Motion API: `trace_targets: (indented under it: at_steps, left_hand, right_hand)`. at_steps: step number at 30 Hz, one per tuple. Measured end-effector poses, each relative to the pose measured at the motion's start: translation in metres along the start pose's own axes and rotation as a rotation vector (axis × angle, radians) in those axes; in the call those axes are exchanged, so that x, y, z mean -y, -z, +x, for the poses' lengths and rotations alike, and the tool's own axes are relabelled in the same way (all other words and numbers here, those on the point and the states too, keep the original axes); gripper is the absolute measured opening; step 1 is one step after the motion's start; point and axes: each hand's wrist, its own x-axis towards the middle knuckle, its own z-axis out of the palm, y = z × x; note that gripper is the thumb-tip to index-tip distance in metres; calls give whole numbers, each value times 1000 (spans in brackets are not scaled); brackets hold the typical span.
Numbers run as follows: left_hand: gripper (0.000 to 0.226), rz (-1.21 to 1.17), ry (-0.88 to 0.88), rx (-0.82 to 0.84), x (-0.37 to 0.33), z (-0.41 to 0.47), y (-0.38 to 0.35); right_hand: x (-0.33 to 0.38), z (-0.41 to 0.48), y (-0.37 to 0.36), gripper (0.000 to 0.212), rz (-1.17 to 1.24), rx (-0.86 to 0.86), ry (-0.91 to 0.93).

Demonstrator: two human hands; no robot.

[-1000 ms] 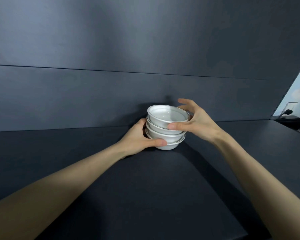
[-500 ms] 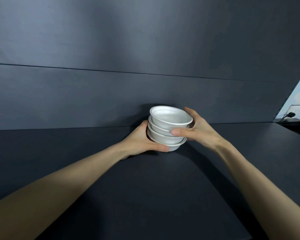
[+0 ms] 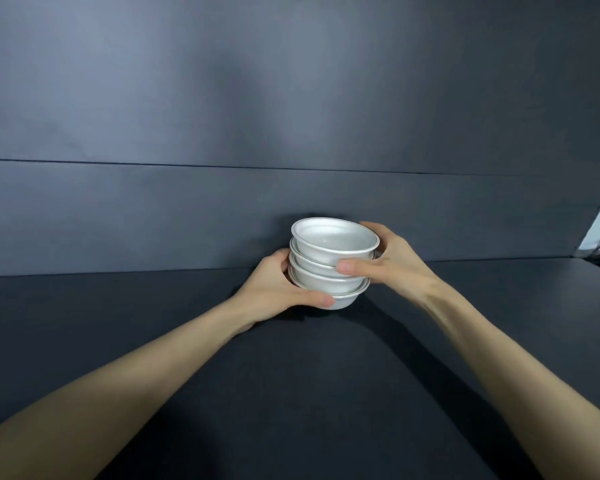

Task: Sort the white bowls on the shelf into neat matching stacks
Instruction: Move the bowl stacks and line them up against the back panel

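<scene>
A stack of four round glossy white bowls (image 3: 329,271) at the back of a dark matte shelf (image 3: 291,393).
All are nested upright with openings upward; the top bowl (image 3: 335,239) sits slightly offset to the right.

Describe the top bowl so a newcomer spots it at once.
By the back wall of the dark shelf, a stack of white bowls is gripped between the left hand and right hand. The top bowl is the one whose inside shows; the others show only rims and outer walls.
</scene>
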Motion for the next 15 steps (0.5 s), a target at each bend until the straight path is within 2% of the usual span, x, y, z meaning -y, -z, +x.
trace_targets:
  at_steps: [3,6,12,15]
  left_hand:
    - [59,6,-9,-81,-8,-23,19]
    - [67,15,7,-196,-15,-50,37]
    - [63,42,30,-426,-30,-119,63]
    - [70,66,49,-531,-34,-159,77]
  right_hand:
    - [16,5,-18,63,16,70,47]
    - [31,10,-38,57,48,148,96]
    - [61,10,-86,47,122,365,194]
    - [76,0,-118,41,154,488,251]
